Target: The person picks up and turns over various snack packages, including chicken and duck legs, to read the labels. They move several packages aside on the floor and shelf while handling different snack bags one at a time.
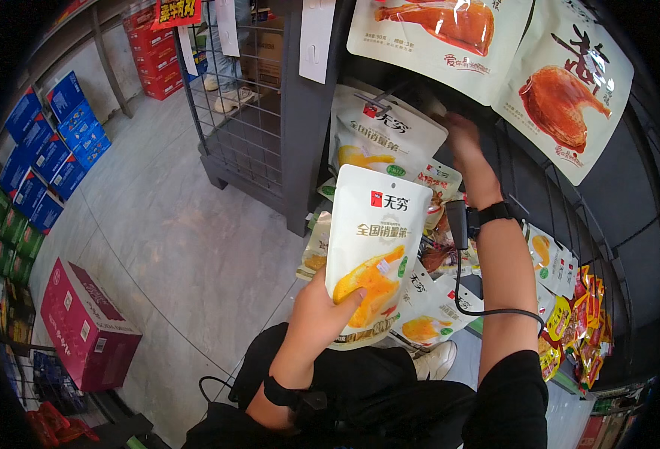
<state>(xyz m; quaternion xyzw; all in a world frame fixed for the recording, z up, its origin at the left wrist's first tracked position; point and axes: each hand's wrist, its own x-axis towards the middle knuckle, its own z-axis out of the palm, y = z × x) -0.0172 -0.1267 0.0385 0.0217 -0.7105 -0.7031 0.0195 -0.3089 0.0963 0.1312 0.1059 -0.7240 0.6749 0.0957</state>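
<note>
My left hand (324,311) grips a white snack pouch (377,241) by its lower left side, thumb on the front over a picture of a yellow chicken leg. The pouch is upright, its hang hole at the top. My right hand (466,140) reaches into the dark rack beside a similar hanging pouch (383,134). Its fingertips are in shadow by a pale edge, so I cannot tell whether they hold anything. A metal hook (372,101) juts out at the top of that hanging pouch. Below, more white pouches (428,317) lie at the rack's foot.
Two large pouches (571,101) hang above my right arm. A black cable (498,311) loops from the device on my right wrist. The wire-sided rack (240,84) stands ahead. A magenta carton (91,325) and blue boxes (38,140) are at left. Another person's shoes (232,98) show beyond the rack.
</note>
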